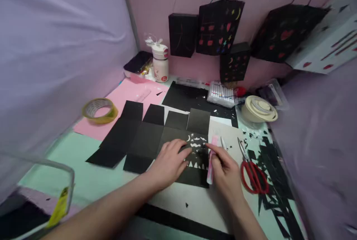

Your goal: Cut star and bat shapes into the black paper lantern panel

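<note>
My left hand lies flat with its fingers spread on a large black paper sheet creased into panels. The panel beside my fingertips has small cut-out shapes showing white: a moon, stars, waves, triangles. My right hand is closed around a pink craft knife, its tip near the cut-outs at the panel's right edge. The black sheet rests on a white mat.
Red-handled scissors and black paper scraps lie right of my right hand. A tape roll sits on pink paper at left. A marker set, white bottle, round container and hanging black lanterns stand behind.
</note>
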Demonstrator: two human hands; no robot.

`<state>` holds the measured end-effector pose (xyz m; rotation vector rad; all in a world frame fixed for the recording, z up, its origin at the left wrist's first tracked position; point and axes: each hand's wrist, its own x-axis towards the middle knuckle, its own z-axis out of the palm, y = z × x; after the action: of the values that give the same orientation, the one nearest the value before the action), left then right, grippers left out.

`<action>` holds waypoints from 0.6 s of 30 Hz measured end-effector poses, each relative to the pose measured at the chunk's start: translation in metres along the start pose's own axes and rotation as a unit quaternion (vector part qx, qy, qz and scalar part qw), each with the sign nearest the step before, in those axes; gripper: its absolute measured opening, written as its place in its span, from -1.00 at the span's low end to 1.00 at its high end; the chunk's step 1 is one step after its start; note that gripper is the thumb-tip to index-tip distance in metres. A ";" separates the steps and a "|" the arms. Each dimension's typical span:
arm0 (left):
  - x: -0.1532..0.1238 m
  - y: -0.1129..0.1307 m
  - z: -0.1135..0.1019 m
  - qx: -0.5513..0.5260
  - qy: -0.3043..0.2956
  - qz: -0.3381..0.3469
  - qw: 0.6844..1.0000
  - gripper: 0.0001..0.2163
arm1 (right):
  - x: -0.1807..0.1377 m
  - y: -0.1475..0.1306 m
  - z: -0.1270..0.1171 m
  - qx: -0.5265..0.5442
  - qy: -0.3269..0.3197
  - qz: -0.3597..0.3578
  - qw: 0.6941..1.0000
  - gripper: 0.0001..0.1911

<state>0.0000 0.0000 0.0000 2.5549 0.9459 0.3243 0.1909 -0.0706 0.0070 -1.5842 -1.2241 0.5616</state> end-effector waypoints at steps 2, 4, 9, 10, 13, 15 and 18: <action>0.000 0.001 -0.001 -0.007 -0.002 -0.003 1.000 -0.67 | -0.003 0.002 -0.003 0.040 0.034 0.030 0.998 -0.75; 0.001 0.001 -0.002 -0.014 -0.003 -0.004 1.000 -0.65 | -0.005 0.005 -0.005 0.091 0.064 0.055 0.992 -0.74; 0.000 -0.001 0.000 -0.025 0.006 -0.004 1.000 -0.61 | -0.002 0.011 -0.002 0.232 0.121 0.095 0.960 -0.71; 0.000 -0.001 0.000 -0.026 0.008 -0.003 1.000 -0.61 | -0.001 0.011 -0.001 0.244 0.129 0.099 0.956 -0.70; 0.000 -0.002 0.002 -0.026 0.011 0.000 1.000 -0.63 | 0.003 0.011 -0.001 0.277 0.133 0.091 0.947 -0.69; 0.000 -0.003 0.003 -0.023 0.012 0.001 1.000 -0.65 | 0.004 0.011 -0.002 0.303 0.121 0.079 0.942 -0.72; 0.000 -0.003 0.003 -0.017 0.011 0.005 1.000 -0.67 | 0.005 0.012 -0.004 0.338 0.098 0.095 0.931 -0.81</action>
<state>-0.0009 0.0014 -0.0043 2.5313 0.9274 0.3685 0.2015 -0.0675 -0.0016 -1.1304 -0.6219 0.8225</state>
